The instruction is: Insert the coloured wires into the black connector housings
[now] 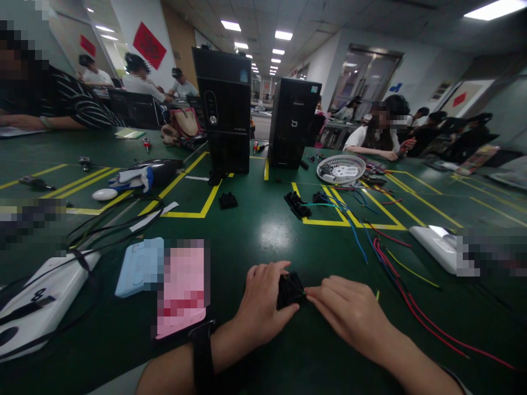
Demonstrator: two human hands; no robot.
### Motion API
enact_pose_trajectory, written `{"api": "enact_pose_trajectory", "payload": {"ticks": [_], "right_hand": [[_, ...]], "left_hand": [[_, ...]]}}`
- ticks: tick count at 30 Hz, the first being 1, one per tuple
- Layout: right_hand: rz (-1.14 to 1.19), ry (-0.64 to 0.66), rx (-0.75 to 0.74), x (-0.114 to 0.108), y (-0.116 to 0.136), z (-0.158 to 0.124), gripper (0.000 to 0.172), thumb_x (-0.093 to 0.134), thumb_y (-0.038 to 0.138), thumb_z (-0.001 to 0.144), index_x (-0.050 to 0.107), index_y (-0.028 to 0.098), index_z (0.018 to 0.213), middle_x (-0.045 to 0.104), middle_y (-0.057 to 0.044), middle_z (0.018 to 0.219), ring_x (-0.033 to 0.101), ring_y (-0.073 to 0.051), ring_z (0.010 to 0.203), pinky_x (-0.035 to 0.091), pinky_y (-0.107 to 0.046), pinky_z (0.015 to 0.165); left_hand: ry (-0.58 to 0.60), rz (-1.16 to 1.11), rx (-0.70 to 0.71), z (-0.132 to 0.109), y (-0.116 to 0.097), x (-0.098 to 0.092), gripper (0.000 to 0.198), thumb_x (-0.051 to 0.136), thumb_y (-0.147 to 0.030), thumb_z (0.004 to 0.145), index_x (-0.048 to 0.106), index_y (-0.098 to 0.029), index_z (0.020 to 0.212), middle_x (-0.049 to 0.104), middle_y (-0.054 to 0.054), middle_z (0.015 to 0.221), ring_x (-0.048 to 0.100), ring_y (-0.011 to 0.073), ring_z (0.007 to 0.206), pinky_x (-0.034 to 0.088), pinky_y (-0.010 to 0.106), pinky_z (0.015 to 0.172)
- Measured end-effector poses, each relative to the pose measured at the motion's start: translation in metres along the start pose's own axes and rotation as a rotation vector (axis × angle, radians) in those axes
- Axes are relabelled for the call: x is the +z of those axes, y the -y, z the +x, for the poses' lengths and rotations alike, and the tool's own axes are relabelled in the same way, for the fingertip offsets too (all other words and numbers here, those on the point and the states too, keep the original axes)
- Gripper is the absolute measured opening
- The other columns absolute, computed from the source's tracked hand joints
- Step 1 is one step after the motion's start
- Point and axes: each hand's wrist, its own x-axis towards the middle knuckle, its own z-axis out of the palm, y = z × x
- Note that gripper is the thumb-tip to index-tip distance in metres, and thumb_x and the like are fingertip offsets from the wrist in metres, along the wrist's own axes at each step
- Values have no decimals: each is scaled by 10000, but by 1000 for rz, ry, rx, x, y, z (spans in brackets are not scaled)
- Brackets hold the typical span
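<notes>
A small black part [290, 288] is being gripped by the left hand [263, 304], with the fingers curled shut around it, close to the near edge of the green table [263, 230]. Its right side is being touched by the fingertips of the nearly flat right hand [349, 312]; whether it is being pinched cannot be told. Red, blue and yellow wires [379, 252] are being left strewn just to the right. Two black computer towers [226, 109] are being kept toward the far edge, beside a white fan grille [341, 168].
</notes>
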Motion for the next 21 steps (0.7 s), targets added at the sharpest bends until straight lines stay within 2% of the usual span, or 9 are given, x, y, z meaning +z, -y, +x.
{"api": "enact_pose_trajectory", "payload": {"ticks": [3,5,8,11,13,18,21], "right_hand": [[21,-84,-25,7,3,-1,169,488,173,922,656,151,930,623,-32,692,547,-130,623,389,-256,591],[32,-85,-61,8,4,0,167,494,168,920,655,149,960,619,-26,680,545,-128,614,385,-257,585],[41,53,-103,2,2,1,180,481,178,928,653,167,980,608,-14,673,528,-127,596,360,-261,550],[43,150,-62,-6,-2,1,181,472,185,932,653,176,940,606,-12,681,526,-129,594,355,-264,537],[40,118,-33,-7,-4,0,183,468,192,935,649,170,935,616,-20,698,544,-132,612,379,-262,558],[14,-56,-26,6,2,-3,176,481,175,926,649,155,973,635,-40,727,567,-137,640,413,-263,591],[31,-57,-71,8,6,-1,173,489,179,926,650,155,985,628,-27,692,563,-135,623,412,-267,595]], "left_hand": [[-3,0,0,0,0,0,661,717,-203,661,404,-242,1242,582,62,1098,509,280,1018,331,483,927],[-2,-2,0,0,1,0,654,716,-208,667,404,-237,1240,583,64,1096,510,280,1017,329,482,927],[1,-6,-1,-1,1,0,661,722,-209,666,402,-232,1243,582,62,1104,508,277,1024,328,480,929],[3,-5,1,-1,1,-1,681,730,-199,654,398,-230,1248,576,63,1122,506,276,1035,325,478,936],[4,-3,3,-1,0,-1,686,728,-194,653,394,-229,1252,575,66,1130,506,277,1038,328,478,934],[-6,-1,12,0,1,0,652,706,-212,672,401,-234,1248,579,72,1115,512,285,1023,335,491,923],[-9,-1,7,0,1,1,638,691,-211,681,401,-238,1248,589,69,1095,513,286,1018,334,493,921]]}}
